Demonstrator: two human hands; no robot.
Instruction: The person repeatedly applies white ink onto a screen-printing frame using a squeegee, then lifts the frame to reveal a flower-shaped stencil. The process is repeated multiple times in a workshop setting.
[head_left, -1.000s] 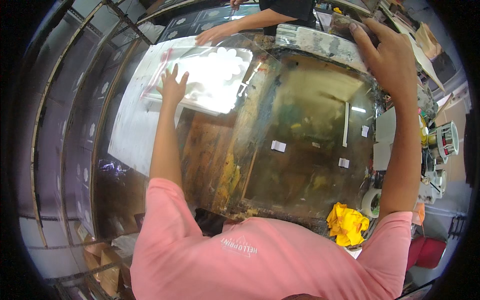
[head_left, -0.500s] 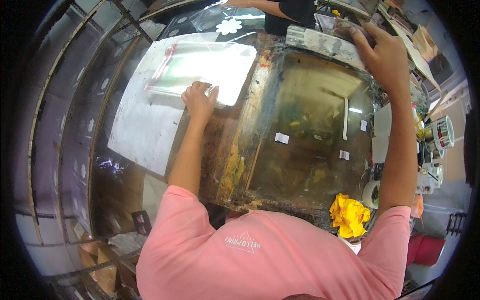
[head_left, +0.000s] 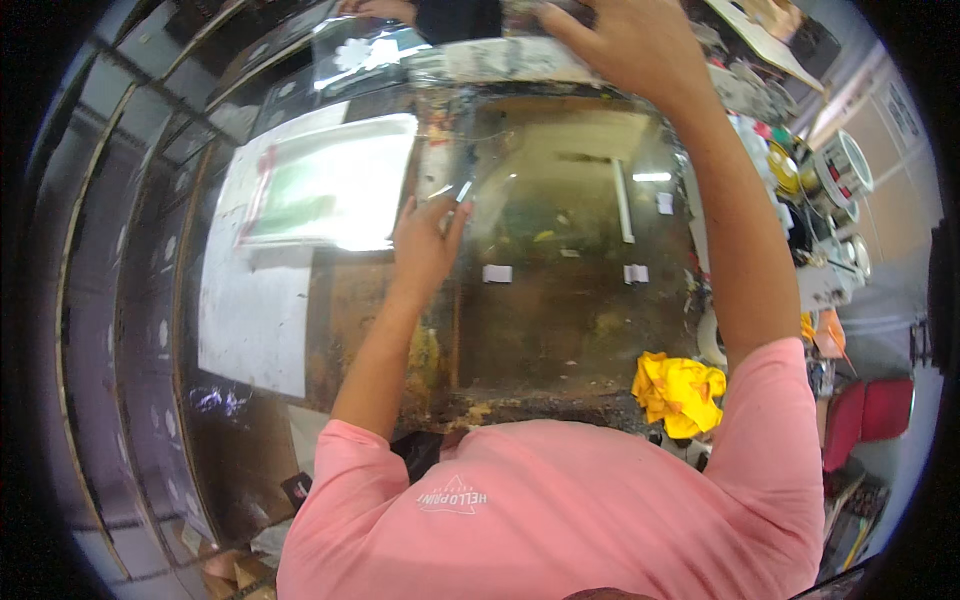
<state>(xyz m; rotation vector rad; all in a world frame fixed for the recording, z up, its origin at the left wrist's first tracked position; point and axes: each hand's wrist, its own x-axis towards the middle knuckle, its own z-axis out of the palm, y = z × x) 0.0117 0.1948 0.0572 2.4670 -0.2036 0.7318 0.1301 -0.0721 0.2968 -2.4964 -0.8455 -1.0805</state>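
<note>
— Stained brown-green screen frame [head_left: 560,300], large, flat, glossy mesh: fills the centre of view, lying on the dark work table [head_left: 260,470].
— Hands?
— Left hand [head_left: 428,245] lies flat on the frame's left rail, fingers spread and open, at about 10 o'clock from centre. Right hand [head_left: 630,45] curls over the frame's far edge at 12 o'clock, gripping it.
— Surroundings?
— White rectangular printed sheet [head_left: 330,195] at 10 o'clock, just beside the left hand. Crumpled yellow rag [head_left: 678,392] at 4 o'clock, by the frame's near right corner. Another person's hand [head_left: 372,10] at 11 o'clock, far side of table; its state cannot be made out.
</note>
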